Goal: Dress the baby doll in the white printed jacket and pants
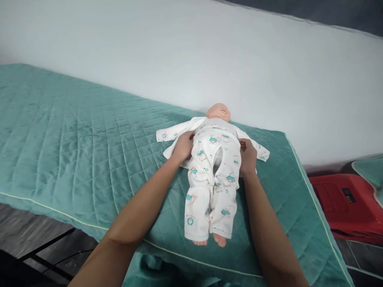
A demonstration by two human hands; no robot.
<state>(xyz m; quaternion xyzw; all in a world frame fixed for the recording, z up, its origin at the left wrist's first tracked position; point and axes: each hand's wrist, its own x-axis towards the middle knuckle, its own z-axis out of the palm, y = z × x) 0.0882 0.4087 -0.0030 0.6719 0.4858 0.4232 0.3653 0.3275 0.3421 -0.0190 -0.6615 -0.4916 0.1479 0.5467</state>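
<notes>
A baby doll (218, 111) lies on its back, its head by the wall and its bare feet toward me. It wears white printed baby trousers (199, 195) with an open crotch, pulled high over its torso. Under it spreads a white baby jacket (172, 132), both sleeves stretched out sideways. My left hand (184, 146) is closed at the left side of the trousers' upper part, its fingertips partly hidden by the cloth. On the opposite side, my right hand (248, 156) pinches the trousers' edge with curled fingers, next to the jacket.
A green quilted cover (89, 139) lies over the bed, which runs along a white wall (167, 52). Past the bed's right edge stands a red plastic object (347, 203). Black metal legs (44, 245) show beneath the bed at lower left.
</notes>
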